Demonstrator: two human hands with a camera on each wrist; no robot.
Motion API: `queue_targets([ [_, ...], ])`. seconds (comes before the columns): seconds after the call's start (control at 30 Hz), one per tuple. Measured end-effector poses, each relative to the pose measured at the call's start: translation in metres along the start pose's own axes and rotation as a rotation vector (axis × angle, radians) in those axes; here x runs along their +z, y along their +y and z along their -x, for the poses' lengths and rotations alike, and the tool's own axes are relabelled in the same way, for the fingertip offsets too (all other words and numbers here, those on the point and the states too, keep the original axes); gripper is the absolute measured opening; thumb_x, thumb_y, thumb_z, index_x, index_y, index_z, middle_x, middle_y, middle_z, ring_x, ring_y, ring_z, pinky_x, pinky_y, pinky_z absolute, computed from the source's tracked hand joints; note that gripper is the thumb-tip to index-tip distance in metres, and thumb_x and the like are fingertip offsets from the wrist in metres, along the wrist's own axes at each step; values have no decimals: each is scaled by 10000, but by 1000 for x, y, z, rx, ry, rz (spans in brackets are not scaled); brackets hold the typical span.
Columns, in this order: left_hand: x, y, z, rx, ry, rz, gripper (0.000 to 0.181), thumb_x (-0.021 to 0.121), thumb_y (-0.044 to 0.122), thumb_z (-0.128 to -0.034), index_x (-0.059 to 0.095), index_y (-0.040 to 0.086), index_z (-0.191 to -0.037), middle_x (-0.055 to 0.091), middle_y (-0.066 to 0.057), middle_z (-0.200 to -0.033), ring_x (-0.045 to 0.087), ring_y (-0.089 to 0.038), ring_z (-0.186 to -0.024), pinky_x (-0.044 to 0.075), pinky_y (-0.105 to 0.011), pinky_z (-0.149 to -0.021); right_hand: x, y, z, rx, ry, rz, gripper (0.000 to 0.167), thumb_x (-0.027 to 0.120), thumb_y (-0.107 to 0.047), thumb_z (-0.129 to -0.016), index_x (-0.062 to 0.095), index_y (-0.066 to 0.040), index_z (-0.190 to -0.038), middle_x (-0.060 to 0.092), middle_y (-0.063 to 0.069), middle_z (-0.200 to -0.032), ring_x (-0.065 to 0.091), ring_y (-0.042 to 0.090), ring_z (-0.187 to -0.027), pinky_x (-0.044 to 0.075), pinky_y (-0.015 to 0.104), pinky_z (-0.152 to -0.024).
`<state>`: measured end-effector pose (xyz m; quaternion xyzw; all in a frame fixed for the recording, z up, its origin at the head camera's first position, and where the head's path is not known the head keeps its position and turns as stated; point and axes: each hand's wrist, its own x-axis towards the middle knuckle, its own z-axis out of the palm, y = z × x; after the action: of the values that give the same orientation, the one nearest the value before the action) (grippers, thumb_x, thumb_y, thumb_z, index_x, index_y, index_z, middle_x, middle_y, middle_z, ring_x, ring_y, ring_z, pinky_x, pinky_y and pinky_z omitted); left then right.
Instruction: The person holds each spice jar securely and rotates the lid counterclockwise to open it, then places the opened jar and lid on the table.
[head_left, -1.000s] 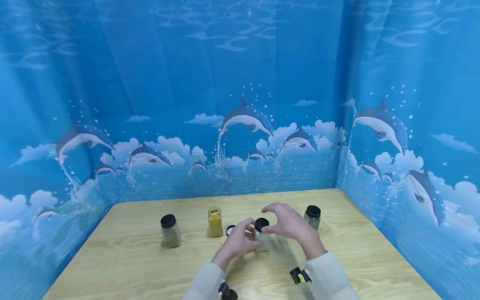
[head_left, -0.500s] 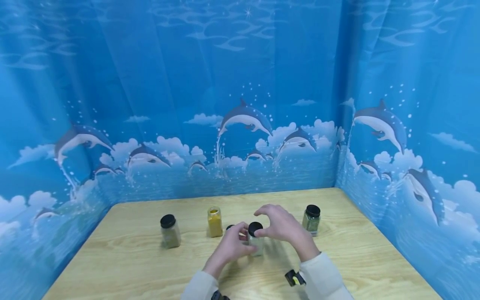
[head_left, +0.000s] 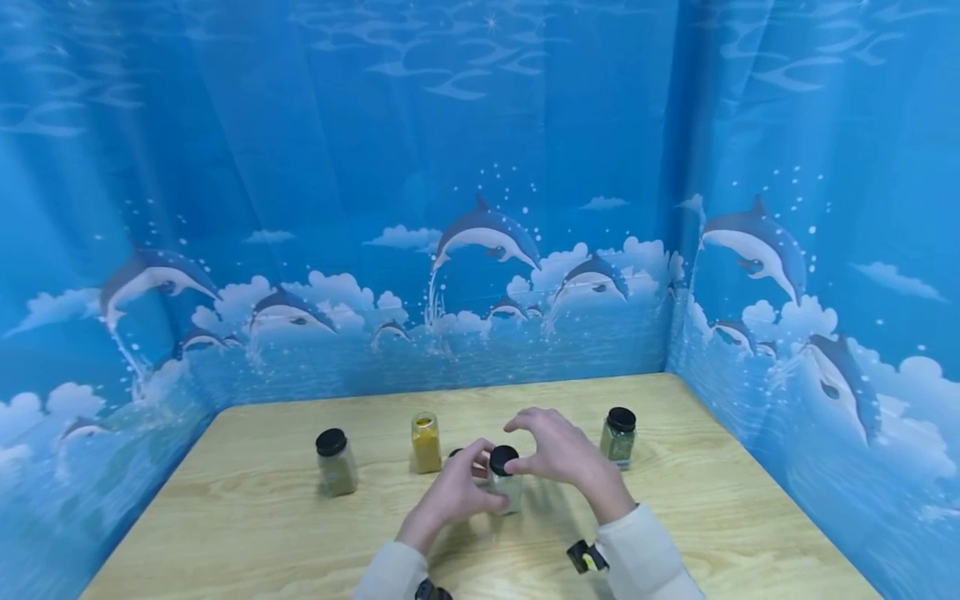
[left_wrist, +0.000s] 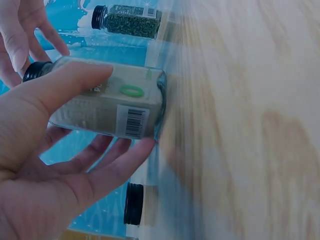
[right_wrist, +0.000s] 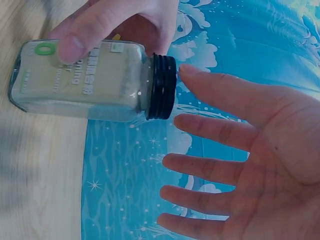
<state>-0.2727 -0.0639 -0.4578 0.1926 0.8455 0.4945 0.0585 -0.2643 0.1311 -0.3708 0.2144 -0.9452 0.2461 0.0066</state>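
A square glass spice jar [head_left: 508,497] of pale powder with a black lid [right_wrist: 162,87] is at the table's middle. Its body is gripped by my left hand [head_left: 452,490], thumb on one face and fingers round the other side in the left wrist view. Spread round the lid is my right hand [head_left: 561,454]; its fingers reach out fairly straight, and the thumb tip is close to the lid. Whether it touches the lid, I cannot tell. A loose black lid [left_wrist: 133,204] lies just beyond the left hand, mostly hidden in the head view.
An uncapped jar of yellow powder [head_left: 427,446] stands behind and left of the hands. Farther left is a black-lidded jar of brownish powder [head_left: 337,468]. A jar of green dried herbs [head_left: 618,439] stands to the right. Blue dolphin curtains [head_left: 480,125] border the wooden table [head_left: 240,517].
My left hand has shifted the pale-powder jar slightly left and toward me. The right hand has followed leftward, its thumb still near the lid. Little differs over the last half second.
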Motion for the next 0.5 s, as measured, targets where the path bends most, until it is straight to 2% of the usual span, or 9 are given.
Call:
queue_targets([
  [0.23,-1,-4,-2,48,-20,12,548,890,111,-763,619,179,-1234,674,-136,-1201,683,-291,-1070,588,-507,-961,4,-1,-1,4,15,13,514,870,-351,-828,712,-130,-1265,629,148,-1426,550,409,-1342,490,622,-1084],
  [0.37,-1,-4,-1,49,-15,17,556,884,108,-764,619,172,-1248,678,-131,-1187,686,-281,-1054,593,-493,-947,5,-3,-1,-2,15,27,518,866,-348,-833,709,-120,-1270,619,165,-1437,546,418,-1344,488,628,-1083],
  [0.5,0,-5,-1,39,3,15,490,876,189,-800,629,182,-1223,680,-131,-1183,687,-273,-1053,606,-470,-912,6,-4,-2,-10,14,48,513,865,-342,-835,710,-109,-1265,617,177,-1436,549,424,-1339,497,625,-1072],
])
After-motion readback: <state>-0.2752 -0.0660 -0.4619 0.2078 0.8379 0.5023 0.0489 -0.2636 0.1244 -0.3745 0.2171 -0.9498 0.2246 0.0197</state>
